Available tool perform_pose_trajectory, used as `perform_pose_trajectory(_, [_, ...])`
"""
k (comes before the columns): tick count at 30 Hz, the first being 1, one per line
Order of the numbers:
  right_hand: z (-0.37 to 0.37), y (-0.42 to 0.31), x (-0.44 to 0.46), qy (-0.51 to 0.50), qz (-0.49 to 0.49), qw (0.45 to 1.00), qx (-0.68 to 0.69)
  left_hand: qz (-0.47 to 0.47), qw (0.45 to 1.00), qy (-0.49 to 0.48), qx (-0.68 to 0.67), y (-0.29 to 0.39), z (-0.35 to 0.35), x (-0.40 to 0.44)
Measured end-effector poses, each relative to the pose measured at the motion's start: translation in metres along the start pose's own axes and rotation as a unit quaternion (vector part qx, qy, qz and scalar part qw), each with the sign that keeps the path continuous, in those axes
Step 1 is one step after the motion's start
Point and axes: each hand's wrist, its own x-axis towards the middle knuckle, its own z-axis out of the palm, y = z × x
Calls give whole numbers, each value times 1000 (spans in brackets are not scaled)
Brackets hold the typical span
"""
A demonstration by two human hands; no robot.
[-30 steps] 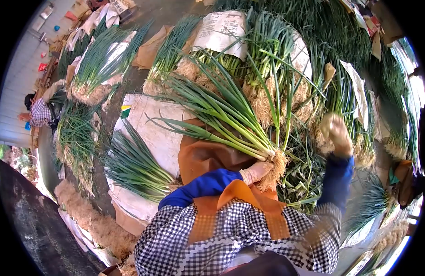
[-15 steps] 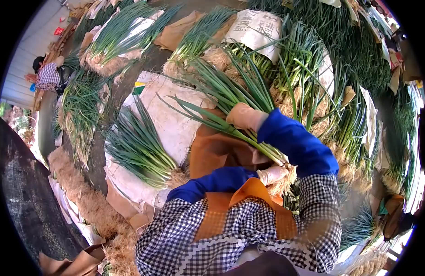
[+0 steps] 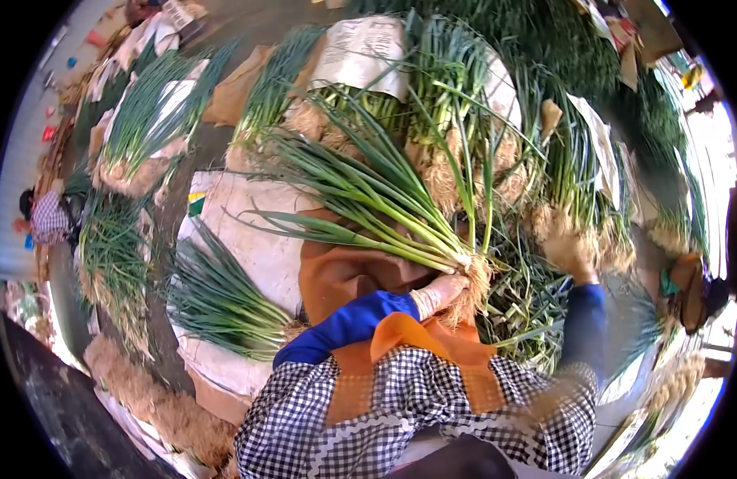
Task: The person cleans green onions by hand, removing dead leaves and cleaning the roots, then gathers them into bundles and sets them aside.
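Observation:
My left hand [image 3: 443, 294] is closed round the root end of a bunch of green onions [image 3: 400, 215] over my lap. Their pale, hairy roots [image 3: 470, 297] hang beside the fingers, and the long leaves fan out up and to the left. Out to the right, my right hand [image 3: 572, 255] is smeared by motion near the roots of a row of green onions [image 3: 568, 168]; its fingers cannot be made out. To my left, a smaller pile of green onions [image 3: 225, 295] lies on a white sack [image 3: 248, 219].
Trimmed leaves [image 3: 528, 295] lie in a heap between my hands. Bundled green onions [image 3: 448, 96] stand ahead, partly under a printed white sack [image 3: 360, 56]. A brown apron [image 3: 360, 275] covers my lap. Another person [image 3: 51, 217] sits at the far left.
My right hand has left the leaves of the bunch and swung out to the right. My left hand keeps its grip at the roots. The view has shifted to the right.

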Motion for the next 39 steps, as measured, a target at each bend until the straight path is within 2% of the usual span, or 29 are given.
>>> perform_pose_trajectory(1, [33, 21, -10, -121, 69, 967, -215, -2, 1000, -3, 2, 0, 1, 2])
perform_pose_trajectory(2, [50, 16, -21, -153, 61, 952, -259, -5, 1000, -5, 9, 2, -1, 3])
perform_pose_trajectory(5, [51, -78, -17, 16, -70, 996, -48, -18, 999, -10, 41, 3, -2, -1])
perform_pose_trajectory(6, [40, -130, -13, 27, -66, 995, 73, -22, 998, -10, 58, 2, -6, -2])
perform_pose_trajectory(8, [51, -178, 23, -50, -126, 983, 125, -22, 994, -12, 104, 6, -8, -3])
perform_pose_trajectory(9, [66, -193, 43, -45, -190, 977, 89, -16, 990, -15, 141, 3, -11, -3])
perform_pose_trajectory(11, [90, -208, 76, -147, -296, 942, -55, 4, 968, -18, 252, -2, -17, -4])
perform_pose_trajectory(12, [117, -202, 94, -152, -370, 917, -8, 20, 945, -21, 327, -3, -21, -5])
perform_pose_trajectory(14, [117, -209, 97, -115, -396, 910, -32, 37, 907, -15, 419, -9, -26, -2])
perform_pose_trajectory(15, [110, -211, 96, -119, -354, 927, -7, 33, 904, 0, 427, -18, -28, 1])
perform_pose_trajectory(16, [104, -211, 95, -123, -309, 943, 18, -41, 982, 37, 178, 3, -10, -6])
perform_pose_trajectory(17, [77, -210, 78, -153, -214, 941, 213, -89, 986, 108, -87, 26, 10, -13])
perform_pose_trajectory(18, [49, -210, 60, -150, -121, 891, 411, -95, 989, 93, -71, 23, 5, -10])
perform_pose_trajectory(20, [-6, -184, 29, -1, -134, 866, 483, -61, 990, 24, 128, 14, -11, -8])
perform_pose_trajectory(22, [-17, -108, 17, 156, -108, 840, 508, 15, 902, -43, 428, 3, -26, -4])
perform_pose_trajectory(24, [12, -24, 19, 34, -43, 770, 636, 42, 863, -54, 501, -23, -42, 4])
perform_pose_trajectory(25, [39, -13, 13, -18, 42, 953, 300, 47, 867, -48, 494, -39, -49, 10])
perform_pose_trajectory(26, [56, -4, 2, -70, 122, 987, -82, 25, 948, -15, 317, -54, -59, 12])
perform_pose_trajectory(27, [56, -22, -12, -151, 182, 943, 232, 19, 992, 24, 125, -69, -69, 15])
perform_pose_trajectory(28, [56, -54, -20, -217, 219, 798, 518, 14, 990, 19, 140, -65, -64, 11])
perform_pose_trajectory(29, [64, -75, -20, -194, 165, 828, 500, 10, 988, 13, 154, -60, -59, 8])
perform_pose_trajectory(31, [90, -79, -6, -149, 10, 898, 413, 1, 931, -36, 362, -23, -42, -1])
perform_pose_trajectory(32, [113, -77, 5, -97, -35, 919, 380, 33, 814, -75, 575, -4, -34, -4])
perform_pose_trajectory(33, [135, -74, 16, -41, -76, 936, 342, 53, 833, -82, 545, -8, -37, -3])
perform_pose_trajectory(34, [113, -99, 8, 151, -117, 973, 128, 73, 714, -70, 693, -17, -40, 5])
perform_pose_trajectory(36, [65, -143, -5, 135, -60, 982, 122, 28, 843, -54, 535, -20, -46, 3])
perform_pose_trajectory(37, [52, -155, -11, 108, -137, 977, 123, 17, 864, -48, 501, -20, -43, 3])
perform_pose_trajectory(38, [39, -170, -15, -27, -133, 983, 123, 9, 874, -47, 484, -19, -40, 3])
perform_pose_trajectory(39, [56, -163, -7, -88, -196, 971, 103, 5, 878, -47, 475, -25, -41, 3])
